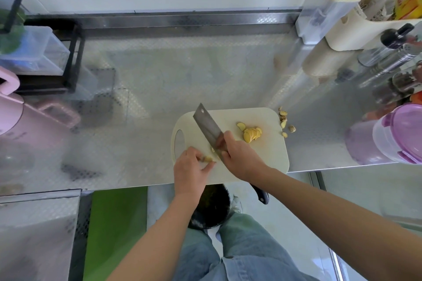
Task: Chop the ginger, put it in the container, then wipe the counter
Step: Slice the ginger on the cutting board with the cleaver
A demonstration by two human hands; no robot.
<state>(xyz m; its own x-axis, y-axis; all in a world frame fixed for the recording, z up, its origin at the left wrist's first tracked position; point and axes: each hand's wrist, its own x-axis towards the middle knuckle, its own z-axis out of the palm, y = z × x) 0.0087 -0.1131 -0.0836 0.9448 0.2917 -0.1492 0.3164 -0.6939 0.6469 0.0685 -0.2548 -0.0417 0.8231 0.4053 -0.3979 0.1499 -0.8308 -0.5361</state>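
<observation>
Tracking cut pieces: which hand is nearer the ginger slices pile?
Right. The right hand, gripping the cleaver, is just below-left of the slices pile; the left hand, pinching a ginger piece, lies farther left, beyond the blade.

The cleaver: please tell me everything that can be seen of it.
The cleaver has a broad rectangular blade, grey metal by its look, with a small hole near its far corner. The right hand grips it where blade meets handle; the dark handle end shows below the wrist. The blade slants over the pale cutting board, beside the ginger piece that the left hand holds.
</observation>
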